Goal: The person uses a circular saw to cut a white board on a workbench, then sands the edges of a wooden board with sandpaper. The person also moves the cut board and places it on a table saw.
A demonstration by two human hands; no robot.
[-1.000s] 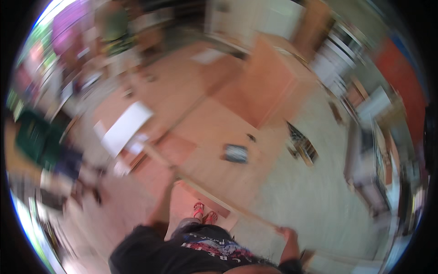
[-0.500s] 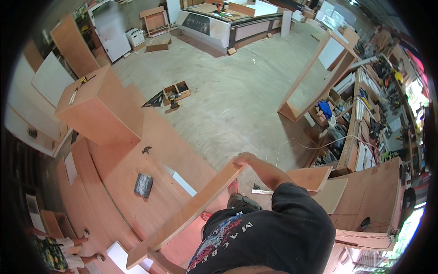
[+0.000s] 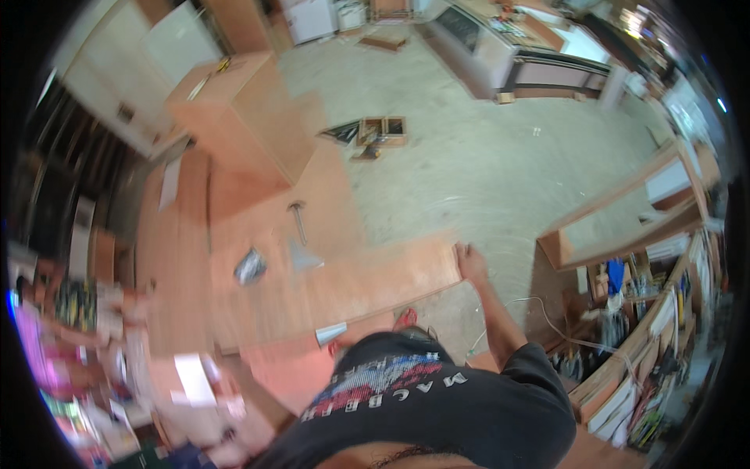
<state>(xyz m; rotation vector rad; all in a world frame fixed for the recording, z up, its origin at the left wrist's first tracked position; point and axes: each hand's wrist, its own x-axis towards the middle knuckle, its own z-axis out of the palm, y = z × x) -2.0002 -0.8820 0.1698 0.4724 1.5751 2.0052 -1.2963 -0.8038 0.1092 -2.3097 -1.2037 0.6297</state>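
My right hand (image 3: pixel 469 262) is closed on the right end of a long wooden panel (image 3: pixel 367 273). The panel stretches leftward in front of my body, its broad face turned up. I cannot make out my left hand or forearm; the panel's left end shows no clear hand on it. Beyond the panel, a hammer (image 3: pixel 298 220) lies on a plywood sheet (image 3: pixel 176 289). Left of the hammer is a dark grey block-like object (image 3: pixel 250 266), blurred by motion. A small white strip (image 3: pixel 330 334) shows at the panel's near edge, by my feet.
A tall wooden box (image 3: pixel 242 125) stands at the far left with a tape measure (image 3: pixel 224 64) on top. A divided tray (image 3: pixel 383 130) and a drill (image 3: pixel 367 151) sit on the concrete floor. An open wooden frame (image 3: pixel 625 219) and a cluttered workbench (image 3: pixel 637 375) are at the right.
The panel has turned from its narrow edge to its broad face and lies more level across the view. My left hand has gone out of sight. The whole view has swung left.
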